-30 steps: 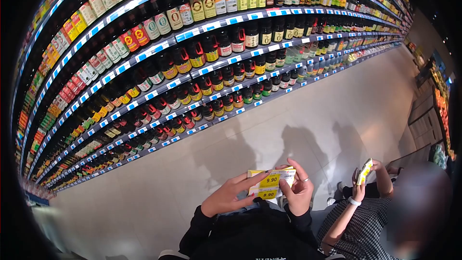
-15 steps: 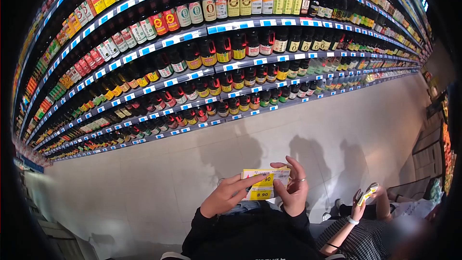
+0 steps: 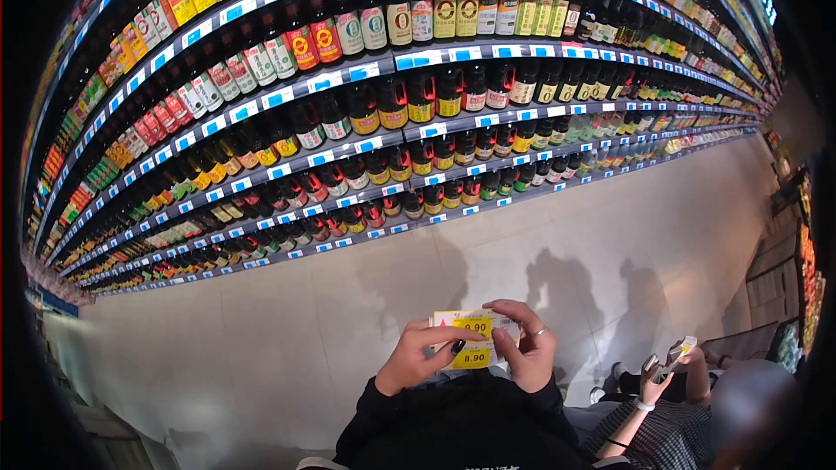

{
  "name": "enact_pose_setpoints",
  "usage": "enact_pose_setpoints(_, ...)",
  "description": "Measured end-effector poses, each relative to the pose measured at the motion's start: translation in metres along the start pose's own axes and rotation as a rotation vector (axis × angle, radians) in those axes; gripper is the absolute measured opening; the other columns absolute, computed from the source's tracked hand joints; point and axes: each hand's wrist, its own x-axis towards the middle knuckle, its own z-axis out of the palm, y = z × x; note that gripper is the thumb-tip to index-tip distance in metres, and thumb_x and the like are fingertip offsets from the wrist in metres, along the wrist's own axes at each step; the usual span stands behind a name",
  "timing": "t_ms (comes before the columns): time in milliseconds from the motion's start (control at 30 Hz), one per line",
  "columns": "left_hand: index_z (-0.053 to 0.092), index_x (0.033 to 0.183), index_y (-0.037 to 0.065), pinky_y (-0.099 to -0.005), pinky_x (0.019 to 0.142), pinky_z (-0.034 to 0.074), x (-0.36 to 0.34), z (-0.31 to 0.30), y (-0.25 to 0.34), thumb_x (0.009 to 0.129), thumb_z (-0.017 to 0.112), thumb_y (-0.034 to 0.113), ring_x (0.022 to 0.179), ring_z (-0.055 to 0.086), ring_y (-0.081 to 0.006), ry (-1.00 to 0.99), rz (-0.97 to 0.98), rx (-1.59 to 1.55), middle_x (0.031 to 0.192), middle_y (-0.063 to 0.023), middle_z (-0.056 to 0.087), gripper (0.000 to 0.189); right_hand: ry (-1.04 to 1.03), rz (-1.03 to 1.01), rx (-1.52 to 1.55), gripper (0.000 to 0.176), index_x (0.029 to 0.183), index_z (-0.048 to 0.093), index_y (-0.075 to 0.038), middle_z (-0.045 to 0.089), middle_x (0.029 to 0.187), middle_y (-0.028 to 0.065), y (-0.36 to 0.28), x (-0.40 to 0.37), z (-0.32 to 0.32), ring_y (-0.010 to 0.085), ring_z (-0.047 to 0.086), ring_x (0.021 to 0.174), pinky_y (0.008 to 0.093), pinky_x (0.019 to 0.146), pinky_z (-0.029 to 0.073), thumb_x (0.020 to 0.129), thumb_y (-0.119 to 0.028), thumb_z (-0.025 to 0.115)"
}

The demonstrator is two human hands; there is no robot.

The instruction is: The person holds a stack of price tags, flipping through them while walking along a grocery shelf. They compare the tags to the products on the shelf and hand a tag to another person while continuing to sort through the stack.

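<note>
A small stack of price tags (image 3: 475, 358), white with yellow panels printed 9.90 and 8.90, is held in front of my body. My left hand (image 3: 416, 355) grips its left side, the index finger stretched across the front between the two prices. A small dark thing shows by that hand's thumb; I cannot make out what it is. My right hand (image 3: 529, 348), with a ring on one finger, pinches the right side, thumb on the front and fingers curled behind the top edge.
Long shelves (image 3: 418, 135) of sauce bottles with blue-and-white labels on their edges curve across the view. Below lies a pale tiled floor (image 3: 287, 322) with shadows. At lower right, another person (image 3: 649, 422) in a checked top holds small yellow-and-white cards (image 3: 686, 347).
The view has shifted slightly, so the shelves sit further right. My left index finger has slid lower on the tags, uncovering the upper price. The other person's hands have moved a little.
</note>
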Motion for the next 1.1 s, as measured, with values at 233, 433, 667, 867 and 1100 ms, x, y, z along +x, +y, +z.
enact_pose_setpoints(233,0.07,0.087,0.005,-0.0226,0.05,0.043,-0.005,-0.022,-0.013,0.074,0.052,0.012,0.048,0.054,-0.0117,0.188,0.097,0.049,0.064,-0.0064,0.063,0.023,-0.106,0.082,0.057,0.047,0.126,0.041,-0.001,0.054,0.116,0.0132,0.002,0.019,0.021,0.0165,0.052,0.105,0.0285,0.088,0.042,0.082,0.002,0.056)
enact_pose_setpoints(433,0.07,0.087,0.008,-0.0238,0.056,0.046,-0.011,-0.038,-0.012,0.076,0.054,0.009,0.056,0.058,-0.0149,0.124,0.035,0.105,0.073,-0.0101,0.065,0.02,-0.121,-0.017,-0.094,0.029,0.112,0.052,-0.001,0.058,0.11,0.013,0.0,0.039,0.041,0.0173,0.055,0.101,0.0276,0.086,0.043,0.083,-0.002,0.055)
enact_pose_setpoints(667,0.042,0.126,0.003,-0.0262,0.076,0.046,-0.025,-0.05,-0.015,0.078,0.056,0.001,0.09,0.057,-0.0158,0.273,-0.201,0.029,0.102,-0.0141,0.058,0.05,-0.092,-0.027,0.047,0.014,0.096,0.055,0.0,0.062,0.099,0.0132,0.017,0.039,0.065,0.0174,0.06,0.09,0.0284,0.079,0.047,0.083,-0.002,0.057)
enact_pose_setpoints(867,0.04,0.116,0.002,-0.0271,0.084,0.042,-0.03,-0.057,-0.022,0.081,0.054,0.004,0.099,0.048,-0.0153,0.265,-0.16,-0.266,0.11,-0.0106,0.048,0.038,-0.059,-0.056,-0.005,0.013,0.094,0.055,0.0,0.063,0.096,0.0127,0.02,0.045,0.075,0.0175,0.061,0.087,0.0283,0.077,0.048,0.082,-0.002,0.059)
enact_pose_setpoints(1100,0.038,0.109,0.003,-0.0268,0.079,0.044,-0.026,-0.059,-0.025,0.084,0.058,0.018,0.089,0.051,-0.0148,0.222,-0.18,-0.264,0.1,-0.01,0.048,0.036,-0.02,-0.06,-0.02,0.014,0.093,0.055,0.0,0.062,0.094,0.0129,0.017,0.044,0.077,0.0187,0.061,0.086,0.0287,0.076,0.048,0.08,0.002,0.059)
